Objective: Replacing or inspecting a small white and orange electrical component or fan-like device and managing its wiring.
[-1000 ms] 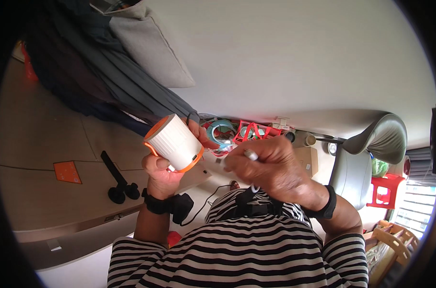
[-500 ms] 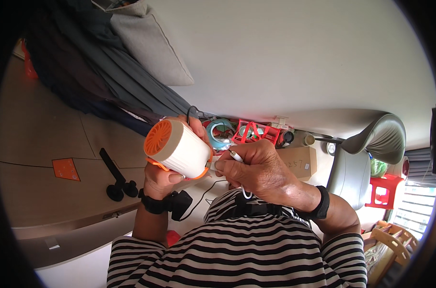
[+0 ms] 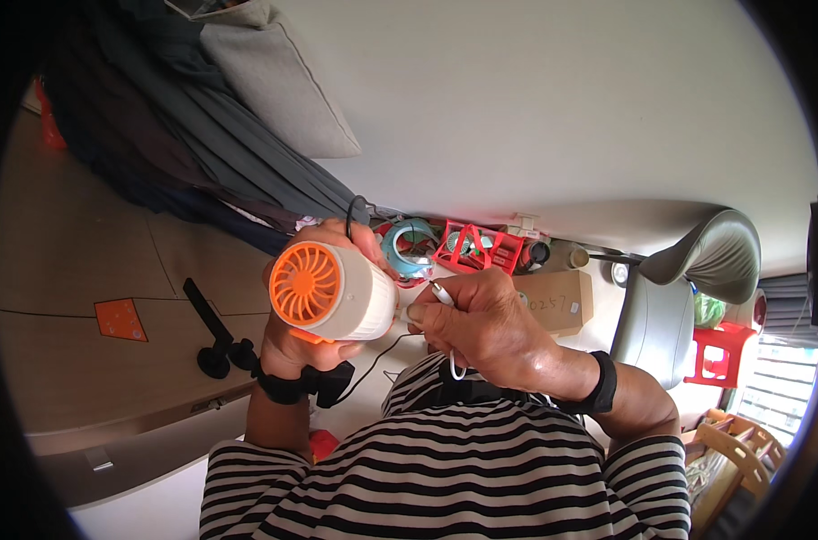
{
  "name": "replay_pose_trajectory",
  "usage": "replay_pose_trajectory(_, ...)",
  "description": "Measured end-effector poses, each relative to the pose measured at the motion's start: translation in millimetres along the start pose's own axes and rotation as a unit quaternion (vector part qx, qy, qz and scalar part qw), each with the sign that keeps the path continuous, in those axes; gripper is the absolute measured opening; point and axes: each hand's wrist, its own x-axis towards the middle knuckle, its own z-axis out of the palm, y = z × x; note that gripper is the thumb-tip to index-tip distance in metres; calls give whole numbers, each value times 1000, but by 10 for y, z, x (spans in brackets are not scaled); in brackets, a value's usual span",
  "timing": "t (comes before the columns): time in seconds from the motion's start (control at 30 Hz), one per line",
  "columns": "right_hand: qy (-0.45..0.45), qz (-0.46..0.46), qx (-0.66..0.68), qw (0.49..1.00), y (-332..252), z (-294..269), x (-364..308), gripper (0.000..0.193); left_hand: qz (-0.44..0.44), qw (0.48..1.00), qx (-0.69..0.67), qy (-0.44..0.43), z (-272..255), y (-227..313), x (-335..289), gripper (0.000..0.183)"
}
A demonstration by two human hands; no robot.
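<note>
Rotated since a second ago, the cream cylindrical plastic fan (image 3: 369,292) now turns its orange slotted grille (image 3: 306,283) toward the camera; the left hand (image 3: 284,349) curls round its body, the right hand (image 3: 483,322) pinches a slim white cable (image 3: 442,293) beside its base. Connecting them seems the step in hand, calling for steady alignment, though seating cannot be told; the base port, visible earlier, is hidden

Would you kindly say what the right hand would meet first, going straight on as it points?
The right hand would probably meet the white-and-orange fan in the left hand; any gap between them is hard to judge.
</note>
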Motion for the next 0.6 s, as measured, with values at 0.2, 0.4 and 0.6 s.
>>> replay_pose_trajectory(0.2,76,10,123,989,6,-216,17,14,2,971,-222,84,-141,50,-33,57)
replay_pose_trajectory(0.4,198,11,156,968,185,-957,-191,17,37,967,-240,81,-472,236,-103,55)
replay_pose_trajectory(0.6,201,25,191,961,337,-1206,-140,16,31,975,-204,82,-511,403,-85,54)
